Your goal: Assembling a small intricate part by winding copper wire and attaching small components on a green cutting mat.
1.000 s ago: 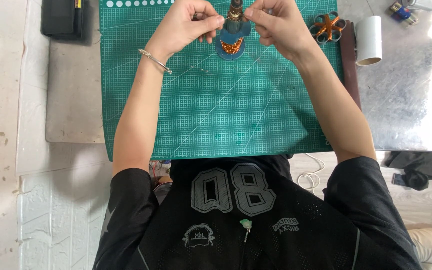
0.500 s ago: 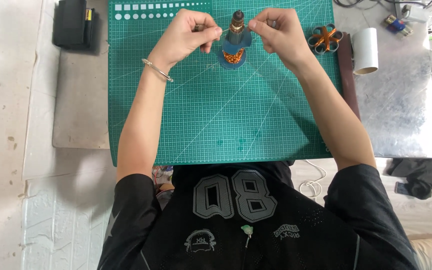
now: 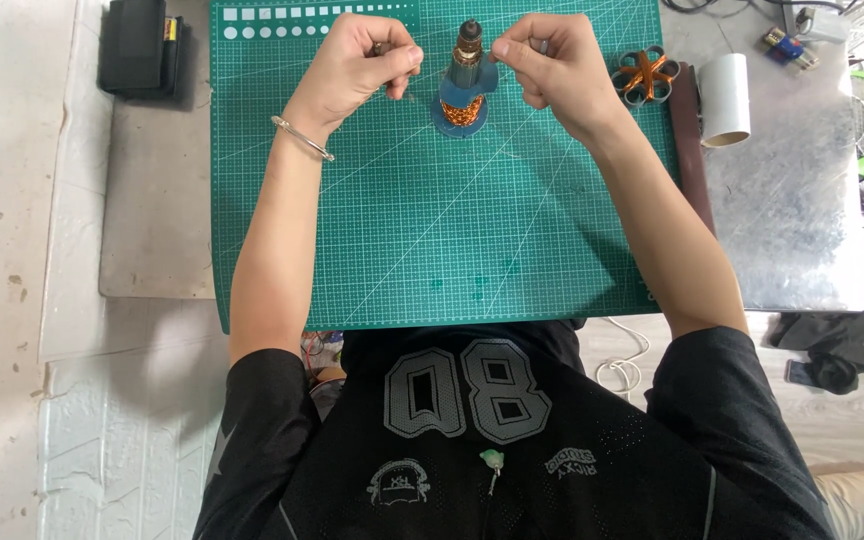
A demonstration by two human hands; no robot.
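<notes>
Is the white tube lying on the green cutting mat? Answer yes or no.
No, the white tube lies on the grey metal sheet, to the right of the green cutting mat.

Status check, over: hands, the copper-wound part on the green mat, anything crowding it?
Left hand and right hand pinched shut either side of motor rotor. Rotor upright on cutting mat. Orange-blue part apart, right.

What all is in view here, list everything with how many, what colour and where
cutting mat: one, green, centre of table
motor armature: one, blue base with copper windings, upright at mat's far edge, between the hands
coil part: one, orange and blue, mat's far right corner
tube: one, white, right of mat
case: one, black, left of mat
bracelet: one, silver, left wrist
left hand: pinching something small, left of armature
right hand: fingers pinched, right of armature
</notes>
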